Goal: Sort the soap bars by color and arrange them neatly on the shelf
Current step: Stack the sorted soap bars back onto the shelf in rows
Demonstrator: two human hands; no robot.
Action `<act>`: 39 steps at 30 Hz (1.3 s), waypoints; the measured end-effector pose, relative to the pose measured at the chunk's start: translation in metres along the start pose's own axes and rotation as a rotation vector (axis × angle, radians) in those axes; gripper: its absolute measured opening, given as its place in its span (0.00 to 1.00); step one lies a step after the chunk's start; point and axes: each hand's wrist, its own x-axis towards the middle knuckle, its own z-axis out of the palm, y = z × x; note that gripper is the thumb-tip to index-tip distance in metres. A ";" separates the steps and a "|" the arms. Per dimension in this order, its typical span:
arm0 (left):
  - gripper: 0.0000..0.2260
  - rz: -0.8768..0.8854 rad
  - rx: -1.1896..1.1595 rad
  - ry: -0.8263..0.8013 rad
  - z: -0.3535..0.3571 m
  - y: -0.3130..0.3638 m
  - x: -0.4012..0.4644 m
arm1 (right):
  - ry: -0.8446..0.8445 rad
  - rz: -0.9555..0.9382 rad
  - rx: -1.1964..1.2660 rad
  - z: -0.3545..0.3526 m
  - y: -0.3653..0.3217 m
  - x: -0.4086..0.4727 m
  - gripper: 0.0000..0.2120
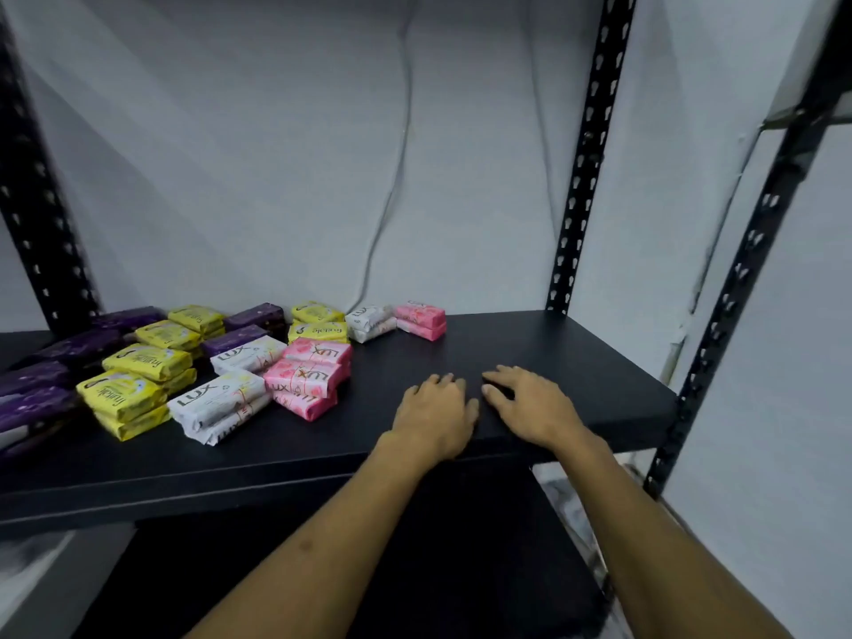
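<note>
The black shelf [530,343] is being loaded on its left half with wrapped soap bars: purple stacks [37,398] farthest left, yellow stacks [133,385] beside them, white packs [221,403] and pink packs [309,375] nearer the middle. The left hand [435,415] and right hand [530,403] are being rested flat on the bare shelf, fingers relaxed and nothing being held.

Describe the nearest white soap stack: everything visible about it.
The white soap stack is two bars in white wrappers, one on the other. The top one reads LUX in grey, with a yellowish patch and thin red lines. It lies flat and askew on the black shelf, against the pink stack, close to the yellow stack. No hand touches it.
</note>
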 end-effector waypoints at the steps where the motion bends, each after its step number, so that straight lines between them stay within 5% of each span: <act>1: 0.23 0.004 -0.013 -0.001 0.006 0.002 -0.010 | 0.007 -0.005 -0.055 -0.001 0.002 -0.017 0.21; 11: 0.30 0.156 -0.127 0.339 0.061 0.037 -0.117 | 0.185 0.092 0.272 0.013 0.041 -0.172 0.22; 18: 0.32 0.174 -0.182 -0.157 0.154 0.078 -0.159 | 0.073 0.572 0.429 0.091 0.125 -0.315 0.16; 21: 0.29 0.076 -0.257 -0.385 0.200 0.091 -0.177 | -0.018 0.737 0.419 0.130 0.161 -0.364 0.16; 27: 0.13 -0.097 -0.457 -0.584 0.288 0.121 -0.201 | -0.105 0.934 0.474 0.178 0.217 -0.395 0.18; 39: 0.16 -0.867 -0.900 -0.515 0.438 0.168 -0.171 | -0.100 1.015 0.496 0.273 0.291 -0.306 0.19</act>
